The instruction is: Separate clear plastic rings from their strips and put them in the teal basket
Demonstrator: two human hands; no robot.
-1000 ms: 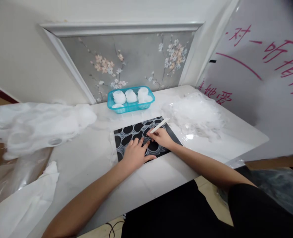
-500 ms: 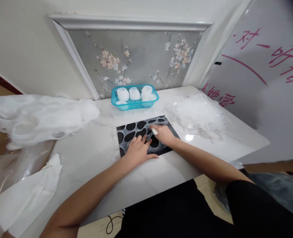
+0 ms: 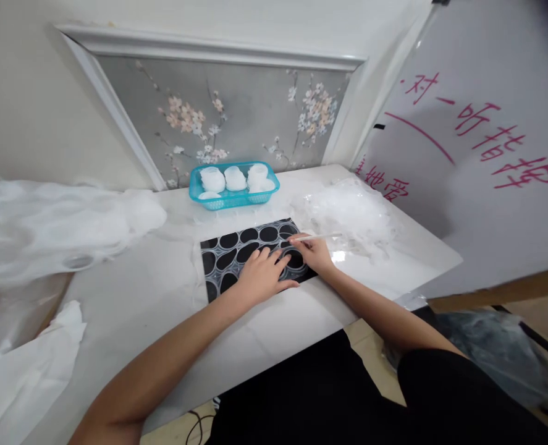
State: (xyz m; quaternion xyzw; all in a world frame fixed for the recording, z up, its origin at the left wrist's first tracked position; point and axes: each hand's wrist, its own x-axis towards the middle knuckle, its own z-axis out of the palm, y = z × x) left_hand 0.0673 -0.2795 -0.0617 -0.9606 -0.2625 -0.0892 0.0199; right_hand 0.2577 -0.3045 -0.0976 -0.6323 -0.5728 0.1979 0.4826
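A black rectangular sheet (image 3: 218, 261), covered with a whitish translucent web around dark rounded shapes, lies on the white table. My left hand (image 3: 262, 275) rests palm down on its middle, fingers spread. Over the sheet's right part, my right hand (image 3: 314, 252) pinches a thin white stick (image 3: 322, 237) between thumb and fingers. The stick slants out to the right past the hand, and its working tip is too small to make out.
Behind the sheet stands a blue basket (image 3: 234, 201) with several stacks of white translucent discs. Crumpled clear film (image 3: 352, 213) lies at right, a heap of white holed sheets (image 3: 60, 232) at left. White cloth-like material (image 3: 33, 377) lies front left. A whiteboard (image 3: 440, 241) stands right.
My right hand has shifted and turned, so the white stick now shows lengthwise. My left hand stays spread on the sheet. The whole view has swung slightly to the right.
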